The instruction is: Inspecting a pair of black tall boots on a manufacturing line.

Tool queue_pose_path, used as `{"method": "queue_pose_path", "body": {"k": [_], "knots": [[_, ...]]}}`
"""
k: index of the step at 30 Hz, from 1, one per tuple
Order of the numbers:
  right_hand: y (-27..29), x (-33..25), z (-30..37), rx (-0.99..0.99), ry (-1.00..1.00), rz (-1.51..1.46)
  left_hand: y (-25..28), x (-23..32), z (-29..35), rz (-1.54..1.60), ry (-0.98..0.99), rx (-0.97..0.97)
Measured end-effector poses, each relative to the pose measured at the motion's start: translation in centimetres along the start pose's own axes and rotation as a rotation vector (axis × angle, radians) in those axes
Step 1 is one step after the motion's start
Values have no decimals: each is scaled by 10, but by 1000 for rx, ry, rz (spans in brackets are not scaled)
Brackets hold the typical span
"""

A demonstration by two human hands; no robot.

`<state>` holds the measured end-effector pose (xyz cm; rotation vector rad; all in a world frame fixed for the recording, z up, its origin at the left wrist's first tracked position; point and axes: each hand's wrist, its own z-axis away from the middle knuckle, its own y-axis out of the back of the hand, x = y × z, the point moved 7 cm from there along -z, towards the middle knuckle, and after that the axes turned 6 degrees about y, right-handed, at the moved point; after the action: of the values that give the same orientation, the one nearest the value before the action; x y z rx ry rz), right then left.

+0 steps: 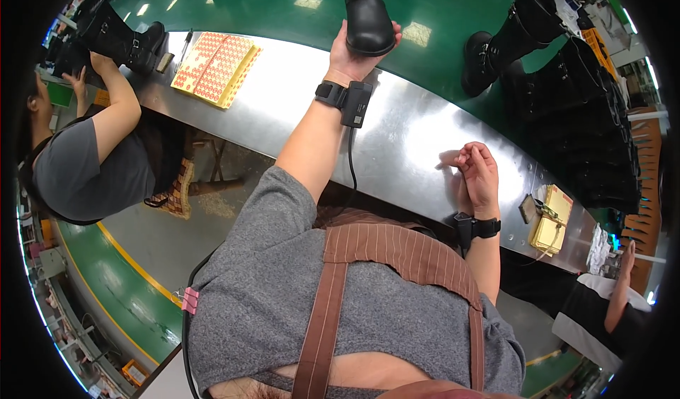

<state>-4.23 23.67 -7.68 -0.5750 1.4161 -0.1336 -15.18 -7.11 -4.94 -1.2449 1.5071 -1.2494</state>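
A black leather boot (370, 24) with a strap round its ankle is held up over the far side of the metal bench, toe toward me. Under its foot, my left hand (352, 60) is closed round it with the arm stretched out. Over the bench to the right, my right hand (480, 176) has its fingers curled and pinched together. Anything between those fingertips is too small to make out. Both wrists wear black straps with small dark boxes.
A green belt (283, 9) runs beyond the metal bench (283, 87). Stacks of yellow printed sheets (216, 70) and yellow pads (552, 218) lie on the bench. More black boots (510, 38) stand at right. Co-workers are at left (92, 158) and right (602, 321).
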Motion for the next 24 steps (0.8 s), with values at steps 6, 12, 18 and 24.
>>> {"method": "queue_pose_path", "body": {"k": [6,12,18,24], "knots": [[0,0,1,-6,0,4,-6,-3,1,-76,12,-57],[0,-1,-2,-12,-4,3,-4,-2,-2,-118,19,-55],[-1,-2,-3,-3,11,3,-9,-3,-3,-106,16,-58],[-9,0,4,12,-20,91,-10,-4,8,-98,14,-49]]}}
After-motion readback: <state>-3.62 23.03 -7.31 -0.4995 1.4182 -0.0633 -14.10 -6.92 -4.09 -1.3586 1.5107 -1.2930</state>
